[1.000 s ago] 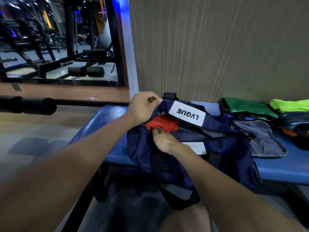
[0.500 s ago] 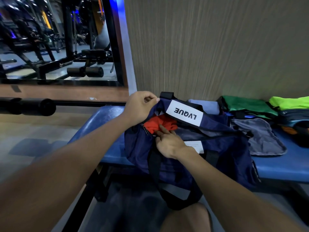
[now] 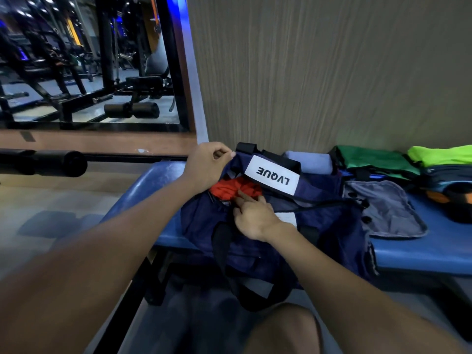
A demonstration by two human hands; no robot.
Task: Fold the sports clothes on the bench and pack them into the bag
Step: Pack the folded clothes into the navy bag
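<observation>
A navy duffel bag (image 3: pixel 329 226) with a white "LVQUE" label lies on the blue padded bench (image 3: pixel 421 246). My left hand (image 3: pixel 207 164) pinches the bag's far rim and holds its opening up. A red-orange garment (image 3: pixel 229 189) sits inside the opening. My right hand (image 3: pixel 251 213) rests at the near rim, its fingers straight and pressing on the red garment. On the bench to the right lie a grey garment (image 3: pixel 385 208), a light blue folded piece (image 3: pixel 310 162), a green garment (image 3: pixel 373 159) and a neon yellow-green one (image 3: pixel 439 154).
A dark pile with orange parts (image 3: pixel 457 198) sits at the bench's far right. A wood-grain wall (image 3: pixel 319 72) stands behind the bench. A black padded bar (image 3: pixel 43 163) juts in at left. A mirror (image 3: pixel 89 60) shows gym machines. My knee (image 3: pixel 281 330) is below the bag.
My right hand's fingers have slid a little further into the bag's opening onto the red garment. My left hand keeps its hold on the rim.
</observation>
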